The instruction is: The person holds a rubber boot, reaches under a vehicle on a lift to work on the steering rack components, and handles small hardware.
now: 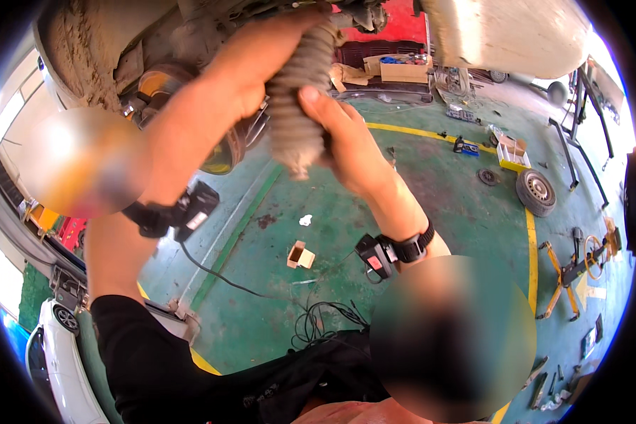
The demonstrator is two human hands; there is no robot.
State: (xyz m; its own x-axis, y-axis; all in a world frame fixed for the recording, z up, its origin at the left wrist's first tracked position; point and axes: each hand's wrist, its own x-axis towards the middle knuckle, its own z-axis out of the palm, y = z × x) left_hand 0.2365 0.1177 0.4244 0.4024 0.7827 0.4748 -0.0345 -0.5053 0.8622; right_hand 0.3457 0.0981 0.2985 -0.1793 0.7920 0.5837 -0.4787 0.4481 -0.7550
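A grey, dirty ribbed bellows boot point(295, 141) hangs from the vehicle underside point(95, 39) overhead, its narrow end pointing down. My left hand point(283, 46) reaches up to the boot's upper part, with fingers closed around it near the top and partly hidden. Lower down, my right hand point(336, 127) grips the boot from the right, its thumb lying across the ridges. Behind my left forearm is a rusty wheel hub assembly point(159, 85). A dark device is strapped to each of my wrists.
Beyond are a cardboard box of parts point(406, 69), a loose wheel point(535, 192), a metal stand point(569, 138) and a yellow jack point(558, 279). Below lie a small open carton point(300, 256) and coiled cables point(318, 321). A white car point(56, 364) stands at lower left.
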